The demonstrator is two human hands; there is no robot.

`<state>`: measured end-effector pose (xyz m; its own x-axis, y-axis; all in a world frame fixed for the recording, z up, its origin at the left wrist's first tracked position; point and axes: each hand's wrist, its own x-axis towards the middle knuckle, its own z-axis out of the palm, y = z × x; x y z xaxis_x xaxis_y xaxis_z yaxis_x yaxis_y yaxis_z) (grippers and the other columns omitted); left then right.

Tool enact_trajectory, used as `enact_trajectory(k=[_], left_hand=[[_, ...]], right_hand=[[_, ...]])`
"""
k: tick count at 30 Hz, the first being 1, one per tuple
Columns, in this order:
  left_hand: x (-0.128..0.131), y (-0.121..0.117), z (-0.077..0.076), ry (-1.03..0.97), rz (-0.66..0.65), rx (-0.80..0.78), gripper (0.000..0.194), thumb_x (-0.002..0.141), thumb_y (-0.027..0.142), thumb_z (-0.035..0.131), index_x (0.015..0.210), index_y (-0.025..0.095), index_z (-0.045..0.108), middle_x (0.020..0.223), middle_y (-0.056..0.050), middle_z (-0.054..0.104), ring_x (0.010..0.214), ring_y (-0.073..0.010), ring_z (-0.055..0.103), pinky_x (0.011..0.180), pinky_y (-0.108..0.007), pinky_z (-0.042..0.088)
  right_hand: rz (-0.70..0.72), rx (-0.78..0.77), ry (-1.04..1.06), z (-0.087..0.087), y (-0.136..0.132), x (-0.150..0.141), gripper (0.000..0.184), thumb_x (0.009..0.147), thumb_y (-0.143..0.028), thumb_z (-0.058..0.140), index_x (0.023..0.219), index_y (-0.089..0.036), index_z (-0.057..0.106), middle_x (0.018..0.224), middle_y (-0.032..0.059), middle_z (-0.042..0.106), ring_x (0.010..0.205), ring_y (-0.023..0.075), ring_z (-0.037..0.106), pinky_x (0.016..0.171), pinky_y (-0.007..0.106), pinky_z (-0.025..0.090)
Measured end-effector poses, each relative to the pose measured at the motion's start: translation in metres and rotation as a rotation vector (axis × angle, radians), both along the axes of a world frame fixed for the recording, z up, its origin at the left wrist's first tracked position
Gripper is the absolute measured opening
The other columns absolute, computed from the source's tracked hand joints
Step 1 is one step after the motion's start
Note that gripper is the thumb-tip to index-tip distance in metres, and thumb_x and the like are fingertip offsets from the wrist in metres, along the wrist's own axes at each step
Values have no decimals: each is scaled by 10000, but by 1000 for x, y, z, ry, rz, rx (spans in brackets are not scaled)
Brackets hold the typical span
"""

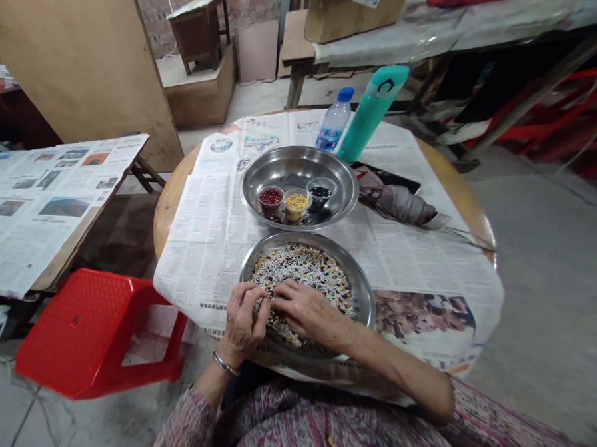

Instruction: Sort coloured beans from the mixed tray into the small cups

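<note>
A steel basin [363, 293] close to my body holds a mix of white rice grains [306, 267] with red, yellow and black beans. My left hand [244, 317], with a bracelet at the wrist, is at the basin's left edge. Its fingers are curled and pinched together; whatever is between them is hidden. My right hand [311, 311] lies low over the grains beside it, fingers bent and closed, their tips partly hidden. Just beyond, a second steel basin [281, 172] holds clear cups of red beans [270, 197], yellow beans [296, 205] and black beans [320, 194].
Newspaper [199, 211] covers the round table. A water bottle [335, 119], a tall teal bottle [374, 114] and a folded grey umbrella [400, 201] sit behind and right of the basins. A red stool [80, 332] and a newspaper-covered table [54, 197] stand left.
</note>
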<state>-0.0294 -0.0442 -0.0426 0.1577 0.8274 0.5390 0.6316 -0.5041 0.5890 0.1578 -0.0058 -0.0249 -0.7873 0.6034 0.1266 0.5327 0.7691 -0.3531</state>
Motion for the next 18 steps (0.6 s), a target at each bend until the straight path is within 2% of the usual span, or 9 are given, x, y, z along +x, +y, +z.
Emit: enact_trajectory(k=[4, 7, 10, 13, 15, 18], left_hand=[[0, 0, -1, -8, -5, 1, 107, 949, 144, 492, 1015, 182, 567, 971, -69, 601, 993, -193, 581, 920, -362, 506], [0, 1, 0, -5, -4, 10, 110, 945, 134, 496, 1014, 183, 566, 965, -65, 598, 996, -192, 576, 927, -357, 502], [1, 1, 1, -8, -6, 14, 105, 946, 132, 495, 1005, 184, 566, 958, -62, 593, 980, -189, 576, 921, -352, 502], [1, 1, 2, 0, -13, 18, 110, 947, 128, 494, 1007, 182, 569, 960, -63, 593, 978, -189, 571, 924, -354, 501], [0, 1, 2, 4, -15, 19, 114, 946, 122, 495, 1009, 180, 570, 963, -64, 594, 982, -187, 565, 926, -353, 499], [0, 1, 1, 4, -20, 27, 114, 945, 118, 497, 1009, 178, 570, 966, -65, 594, 984, -187, 562, 924, -352, 501]], right_hand=[[-261, 93, 25, 2, 29, 29, 228, 873, -80, 500, 975, -177, 679, 1064, 114, 636, 1028, 253, 540, 860, 386, 509], [-401, 107, 130, 0, 36, 49, 228, 900, -141, 491, 1023, -190, 677, 1074, 105, 642, 1039, 244, 566, 917, 391, 507], [-391, 72, 107, -4, 29, 56, 247, 860, -189, 552, 1083, -191, 658, 1073, 101, 640, 1049, 255, 576, 936, 405, 502], [-404, 20, -1, -7, 21, 49, 290, 809, -141, 562, 1085, -177, 644, 1071, 109, 623, 1026, 254, 582, 892, 381, 504], [-432, -33, -19, -8, 20, 41, 224, 817, -100, 517, 980, -173, 651, 999, 95, 626, 906, 209, 599, 824, 333, 502], [-417, -151, 72, -6, 21, 30, 179, 796, -60, 499, 809, -178, 634, 857, 53, 634, 790, 166, 593, 770, 288, 479]])
